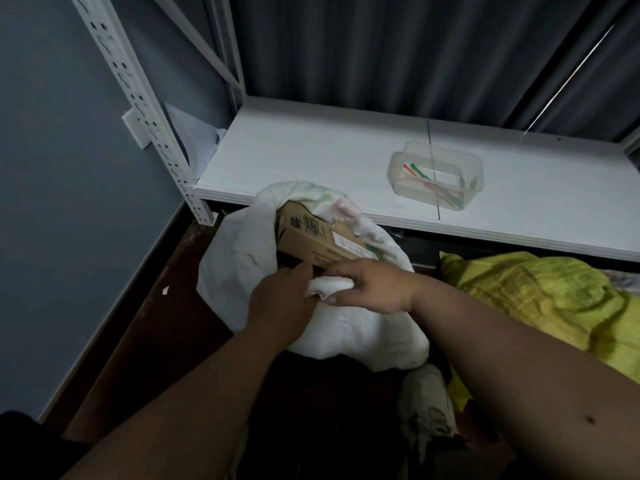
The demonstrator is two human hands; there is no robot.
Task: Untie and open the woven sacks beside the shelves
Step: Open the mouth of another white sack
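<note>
We see the white woven sack (249,258) standing on the dark floor (145,317) just in front of the white shelf (311,161), its mouth already open and rolled back, a cardboard box (313,239) poking out of it. Our right hand (367,289) pinches a bunched fold of the sack's rim between thumb and curled fingers; our left hand (280,299) sits right beside it at the rim, fingers bent down toward the opening, but we cannot tell whether it grips the cloth or just presses on it. We judge this sack nearly done, rim being rolled down. Risks from here: pulling the fold too hard toward us could tip the sack, since the box sits high and tilted and might slide out onto the floor. The bunched fold looks small, so it may slip from the pinch and the rim could spring back over the box. The box corner is close to our left fingers, so it could snag the weave or jam the hand. A yellow sack (526,299) lies to the right under the shelf, touching or nearly touching the white one; we can't see a tie on it, so it likely remains to open. A clear plastic tub (433,174) with coloured strips sits on the shelf, well apart, no hazard.
</note>
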